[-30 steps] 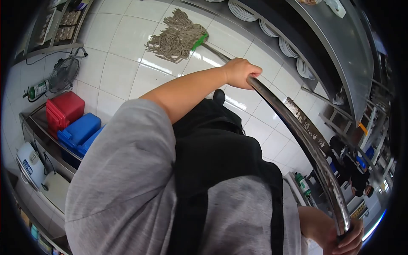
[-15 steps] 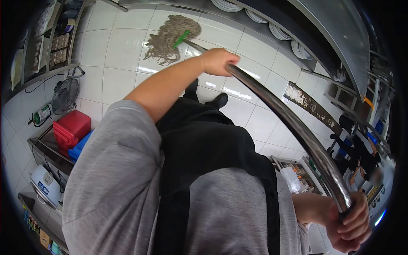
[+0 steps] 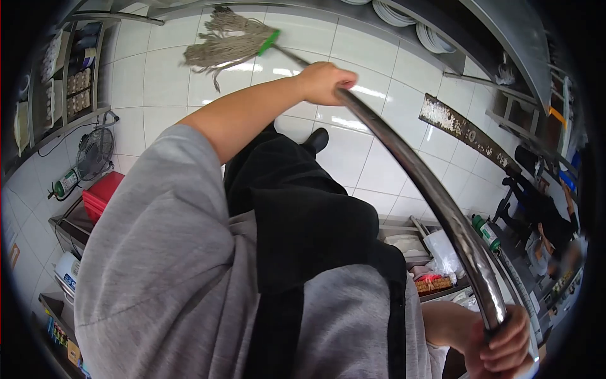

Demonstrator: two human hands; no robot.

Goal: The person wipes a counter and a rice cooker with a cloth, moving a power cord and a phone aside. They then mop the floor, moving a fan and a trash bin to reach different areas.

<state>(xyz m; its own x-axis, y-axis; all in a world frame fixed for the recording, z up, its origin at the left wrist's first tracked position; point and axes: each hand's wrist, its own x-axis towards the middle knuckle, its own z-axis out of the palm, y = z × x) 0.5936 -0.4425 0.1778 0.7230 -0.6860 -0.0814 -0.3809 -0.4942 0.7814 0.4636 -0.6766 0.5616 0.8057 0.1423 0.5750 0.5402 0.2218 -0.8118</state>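
My left hand (image 3: pixel 323 83), arm stretched out across the front of my body, is closed around the lower part of a long metal mop handle (image 3: pixel 416 167). The handle looks bent by the lens. At lower right my right hand (image 3: pixel 502 341) wraps round its top end. At the far end lies the mop (image 3: pixel 227 47), with grey-brown string strands and a green clamp (image 3: pixel 269 42). Its strands are spread on the white tiled floor (image 3: pixel 167 79) in two bunches pointing left. A black shoe (image 3: pixel 317 140) of mine shows below the apron (image 3: pixel 315 234).
Stacked plates (image 3: pixel 394 12) sit on a steel shelf at the top. A worn metal strip (image 3: pixel 467 132) crosses the floor at right, near another person in dark clothes (image 3: pixel 543 211). On the left are egg trays (image 3: pixel 79 91), a fan (image 3: pixel 96 151) and a red bin (image 3: pixel 103 194).
The mop head has swung left and its strands have split into two trailing bunches. Both hands keep their hold. My right hand sits slightly lower and farther left in view.
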